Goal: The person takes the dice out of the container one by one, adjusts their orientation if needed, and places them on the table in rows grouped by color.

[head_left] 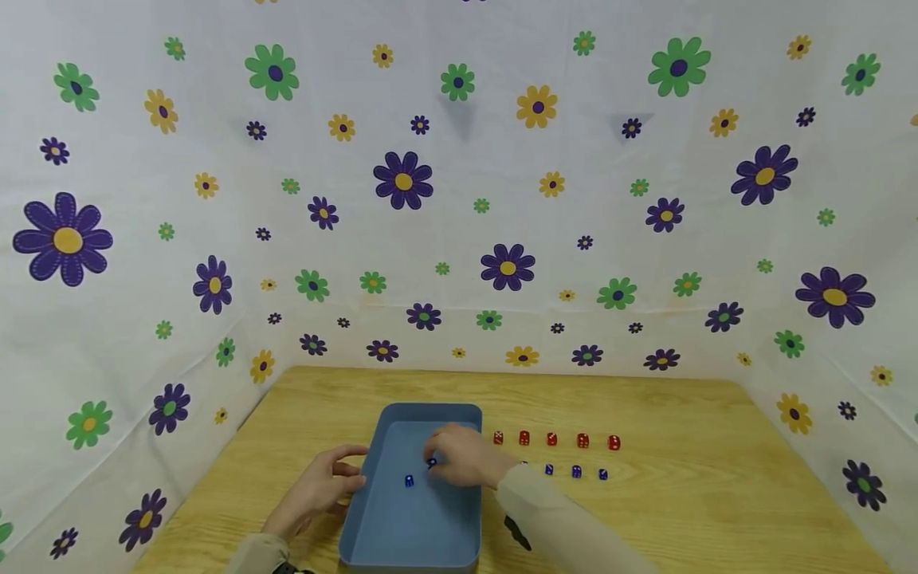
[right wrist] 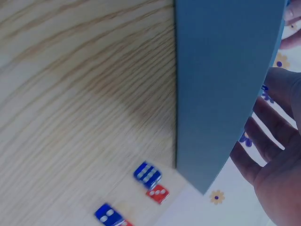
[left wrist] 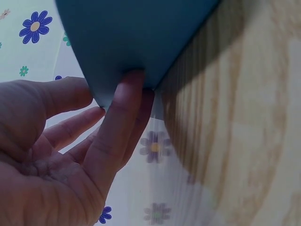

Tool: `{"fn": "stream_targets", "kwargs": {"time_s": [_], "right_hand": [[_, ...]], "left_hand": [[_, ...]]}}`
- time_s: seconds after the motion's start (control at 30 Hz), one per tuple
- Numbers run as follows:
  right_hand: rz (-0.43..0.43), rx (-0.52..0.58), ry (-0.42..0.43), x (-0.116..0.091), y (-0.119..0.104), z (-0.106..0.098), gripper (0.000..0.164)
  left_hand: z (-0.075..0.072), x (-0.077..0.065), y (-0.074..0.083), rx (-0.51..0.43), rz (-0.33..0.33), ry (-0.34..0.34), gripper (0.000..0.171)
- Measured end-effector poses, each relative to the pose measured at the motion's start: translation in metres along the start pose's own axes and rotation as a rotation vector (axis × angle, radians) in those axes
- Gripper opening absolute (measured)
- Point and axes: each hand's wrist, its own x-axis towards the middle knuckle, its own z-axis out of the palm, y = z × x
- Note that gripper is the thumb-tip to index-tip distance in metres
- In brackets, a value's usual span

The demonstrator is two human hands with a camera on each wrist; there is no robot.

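A blue tray point(head_left: 412, 542) with raised walls stands on the wooden table. My left hand point(head_left: 323, 486) is at its left side, fingertips touching the outer wall point(left wrist: 136, 33). Over the inside of the tray, my right hand point(head_left: 462, 456) pinches a blue die point(head_left: 432, 462) with white pips between thumb and finger. In the right wrist view the tray's wall point(right wrist: 221, 84) covers most of that die. Another blue die point(head_left: 409, 481) lies on the tray floor, left of the right hand.
To the right of the tray, several red dice point(head_left: 552, 439) form a row, with a row of blue dice point(head_left: 577, 472) nearer me. The right forearm partly covers the blue row. Flowered white cloth point(head_left: 459, 223) surrounds the table point(head_left: 681, 510) at the back and sides.
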Motion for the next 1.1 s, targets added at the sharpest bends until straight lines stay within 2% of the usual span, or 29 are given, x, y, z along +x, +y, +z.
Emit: {"fn": "stream_targets", "kwargs": {"time_s": [0.27, 0.5, 0.63, 1.1], "right_hand": [[0.007, 0.084, 0.061, -0.019, 0.015, -0.004, 0.016], [0.070, 0.228, 0.110, -0.041, 0.029, -0.014, 0.018], [0.101, 0.276, 0.140, -0.054, 0.039, -0.016, 0.018], [0.223, 0.293, 0.194, -0.103, 0.070, -0.017, 0.019]], "left_hand": [[0.000, -0.002, -0.002, -0.009, -0.002, -0.004, 0.049], [-0.002, -0.002, -0.005, -0.013, 0.014, -0.022, 0.050], [-0.004, -0.002, -0.005, -0.012, 0.015, -0.014, 0.050], [-0.004, 0.001, -0.008, -0.013, 0.016, -0.012, 0.049]]}}
